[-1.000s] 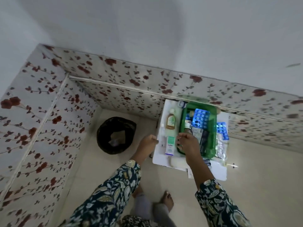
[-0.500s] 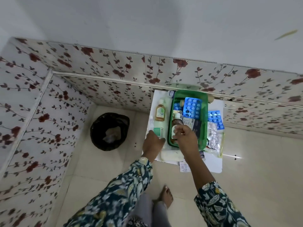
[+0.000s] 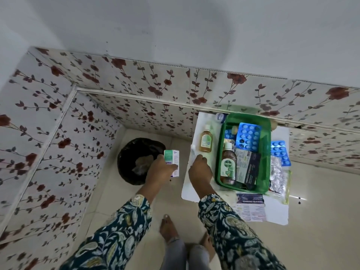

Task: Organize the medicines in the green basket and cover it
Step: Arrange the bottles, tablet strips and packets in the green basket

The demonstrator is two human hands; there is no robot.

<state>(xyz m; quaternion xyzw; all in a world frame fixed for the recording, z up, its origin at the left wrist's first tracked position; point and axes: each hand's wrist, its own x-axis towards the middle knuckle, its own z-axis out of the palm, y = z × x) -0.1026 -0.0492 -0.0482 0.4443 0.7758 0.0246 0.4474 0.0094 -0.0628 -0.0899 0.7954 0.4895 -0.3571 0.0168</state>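
Note:
The green basket stands on a white table against the tiled wall. In it lie a brown Dettol bottle, a blue blister pack and a dark medicine box. My left hand holds a small white and green medicine box left of the table, near the bin. My right hand rests fingers-down on the table's left part, over a pale item with a white tip; its grip is hidden. An amber bottle lies left of the basket.
A black-lined bin stands on the floor left of the table. Right of the basket lie a blue blister pack and silver strips. A printed leaflet lies at the table's front. My bare feet are below.
My left hand lifted the white and green box off the table and carried it left. My right hand left the Dettol bottle in the basket and moved to the table's left side.

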